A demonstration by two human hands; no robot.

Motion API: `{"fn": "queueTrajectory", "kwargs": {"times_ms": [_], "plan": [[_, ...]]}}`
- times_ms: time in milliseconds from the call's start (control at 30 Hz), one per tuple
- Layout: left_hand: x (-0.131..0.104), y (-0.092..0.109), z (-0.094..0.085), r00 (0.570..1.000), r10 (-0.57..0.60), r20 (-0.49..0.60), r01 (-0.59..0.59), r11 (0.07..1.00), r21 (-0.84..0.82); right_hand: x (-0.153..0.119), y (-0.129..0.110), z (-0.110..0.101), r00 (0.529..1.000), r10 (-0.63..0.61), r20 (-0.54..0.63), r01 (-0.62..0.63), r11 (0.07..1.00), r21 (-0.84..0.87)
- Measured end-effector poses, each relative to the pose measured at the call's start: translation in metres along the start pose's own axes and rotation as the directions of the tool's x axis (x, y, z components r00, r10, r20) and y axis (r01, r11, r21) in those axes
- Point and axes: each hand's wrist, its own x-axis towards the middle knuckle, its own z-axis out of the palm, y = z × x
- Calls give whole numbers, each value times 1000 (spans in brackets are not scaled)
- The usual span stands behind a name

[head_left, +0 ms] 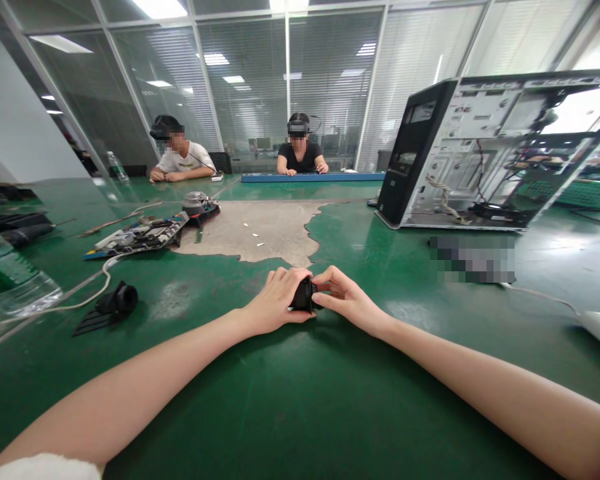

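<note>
Both hands, left (280,297) and right (347,300), hold a small, black, boxy part (303,297) above the green bench (300,407), its details partly hidden by fingers.

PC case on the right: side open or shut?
Open: no panel covers that side of the PC case; metal interior and cables show.
</note>
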Motion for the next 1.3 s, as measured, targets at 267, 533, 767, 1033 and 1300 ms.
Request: {"fn": "queueTrajectory", "kwargs": {"times_ms": [267,533,767,1033,1300], "plan": [[0,0,0,1000,-1,4,1,1000,7,-2,-3,1,998,46,38,-46,999,3],[0,0,0,1000,9,-1,-9,1000,10,-1,-2,1,1000,5,-10,-5,1000,-7],[0,0,0,1000,0,3,0,1000,10,-1,-1,0,999,32,21,-31,999,-36],[0,2,-1,1000,7,0,-7,1000,13,-3,-1,3,1000,-13,15,13,1000,-17],[1,1,-2,1000,3,3,-3,1000,18,-4,1,2,999,16,32,-15,999,-49]]}}
